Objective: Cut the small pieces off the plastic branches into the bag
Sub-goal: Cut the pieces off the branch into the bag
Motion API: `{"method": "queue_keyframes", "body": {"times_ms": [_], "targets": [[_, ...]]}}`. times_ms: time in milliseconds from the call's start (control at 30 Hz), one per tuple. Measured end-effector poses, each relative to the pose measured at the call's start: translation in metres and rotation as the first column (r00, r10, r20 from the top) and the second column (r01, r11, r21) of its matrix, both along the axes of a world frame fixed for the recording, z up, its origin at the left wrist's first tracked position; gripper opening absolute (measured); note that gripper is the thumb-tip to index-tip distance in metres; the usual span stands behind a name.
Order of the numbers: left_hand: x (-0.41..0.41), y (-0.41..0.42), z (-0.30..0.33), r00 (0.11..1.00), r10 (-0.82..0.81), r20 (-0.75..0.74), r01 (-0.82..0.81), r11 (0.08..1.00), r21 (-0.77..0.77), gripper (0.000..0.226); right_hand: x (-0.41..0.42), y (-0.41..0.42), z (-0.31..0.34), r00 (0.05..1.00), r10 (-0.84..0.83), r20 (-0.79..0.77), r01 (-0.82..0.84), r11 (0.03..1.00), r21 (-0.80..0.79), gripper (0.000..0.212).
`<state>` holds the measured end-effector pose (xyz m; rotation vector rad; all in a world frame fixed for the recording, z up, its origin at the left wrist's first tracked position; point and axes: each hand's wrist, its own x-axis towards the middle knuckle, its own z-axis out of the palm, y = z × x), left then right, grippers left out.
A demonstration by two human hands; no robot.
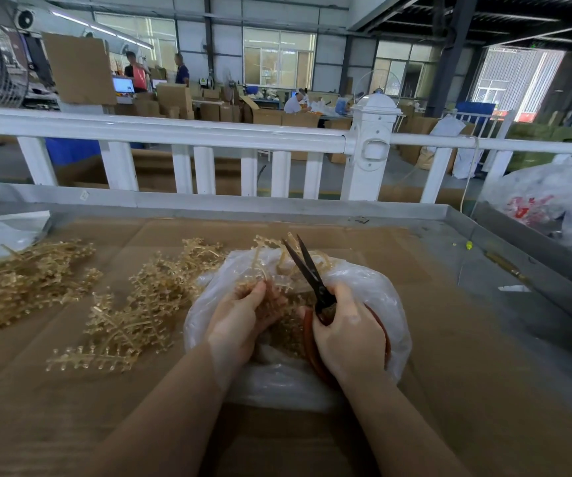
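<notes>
Plastic branches (pixel 271 270), pale gold and translucent, are held over the open mouth of a clear plastic bag (pixel 374 287) that lies nearest on the cardboard-covered table (pixel 450 339). The left hand (pixel 240 321) has its fingers curled round the lower stems of that bunch, keeping it upright inside the bag's rim. The right hand (pixel 346 328) grips the red loop handles of a pair of scissors (pixel 307 270), whose dark blades stand parted and point away, up into the twigs.

The step in hand looks like the snipping itself: blades open, ready to bite. The next move calls for setting one knobbed tip between the blades and closing them while the bunch stays above the bag, so the cut piece falls in. The bag's bottom already holds a brownish mass of small pieces.

Just left of the bag lies a heap of branches (pixel 133 304), stiff ribbed stems with short side pegs ending in tiny knobs, brittle-looking and glossy. Farther left is a second heap (pixel 26 280), more tangled. The thin film of the bag is crinkled and soft. Beyond the table's grey metal rim (pixel 243 201) stands a white railing (pixel 174 132).
</notes>
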<state>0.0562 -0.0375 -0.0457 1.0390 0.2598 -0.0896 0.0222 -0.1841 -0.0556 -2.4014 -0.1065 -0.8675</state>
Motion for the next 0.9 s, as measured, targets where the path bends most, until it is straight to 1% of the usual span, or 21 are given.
{"method": "queue_keyframes", "body": {"times_ms": [100,133,233,267,333,433,567,667,733,833,867,900], "targets": [[-0.002,-0.001,0.001,1.0,-0.028,0.007,0.028,1.0,0.012,0.009,0.001,0.001,0.008,0.999,0.023,-0.031,-0.021,0.996,0.082,0.027],[-0.003,-0.002,0.001,0.999,-0.031,0.021,0.031,0.999,-0.013,0.013,0.002,0.001,0.011,0.998,0.042,-0.056,-0.035,0.991,0.126,0.025],[-0.004,-0.007,0.003,0.993,-0.059,0.105,0.075,0.985,-0.153,0.023,0.005,0.003,0.023,0.986,0.128,-0.106,-0.092,0.952,0.291,0.019],[-0.005,-0.008,0.004,0.989,-0.079,0.127,0.098,0.982,-0.158,0.023,0.006,0.005,0.028,0.98,0.162,-0.112,-0.112,0.928,0.354,0.018],[-0.008,-0.01,0.007,0.981,-0.122,0.149,0.143,0.98,-0.137,0.02,0.009,0.007,0.036,0.97,0.213,-0.116,-0.136,0.872,0.47,0.023],[-0.01,-0.008,0.012,0.981,-0.141,0.131,0.158,0.979,-0.128,0.02,0.011,0.005,0.047,0.96,0.251,-0.122,-0.149,0.829,0.539,0.026],[-0.009,-0.001,0.02,0.983,-0.08,0.166,0.071,0.995,0.063,0.01,0.01,-0.004,0.058,0.95,0.278,-0.139,-0.173,0.845,0.506,0.034],[-0.007,0.002,0.022,0.97,-0.052,0.239,-0.014,0.964,0.266,0.011,0.011,-0.008,0.063,0.949,0.273,-0.156,-0.156,0.84,0.52,0.031],[-0.008,0.001,0.024,0.957,-0.09,0.274,-0.007,0.943,0.333,0.012,0.01,-0.01,0.064,0.947,0.278,-0.16,-0.154,0.831,0.534,0.031],[-0.009,0.002,0.025,0.945,-0.182,0.274,0.063,0.918,0.393,0.021,0.01,-0.011,0.064,0.947,0.271,-0.173,-0.148,0.846,0.513,0.03],[-0.01,0.002,0.027,0.939,-0.217,0.266,0.08,0.892,0.445,0.019,0.01,-0.012,0.064,0.947,0.27,-0.176,-0.149,0.852,0.503,0.029],[-0.01,0.002,0.029,0.935,-0.243,0.258,0.071,0.842,0.535,0.017,0.01,-0.012,0.064,0.946,0.272,-0.179,-0.154,0.858,0.49,0.027]]}}
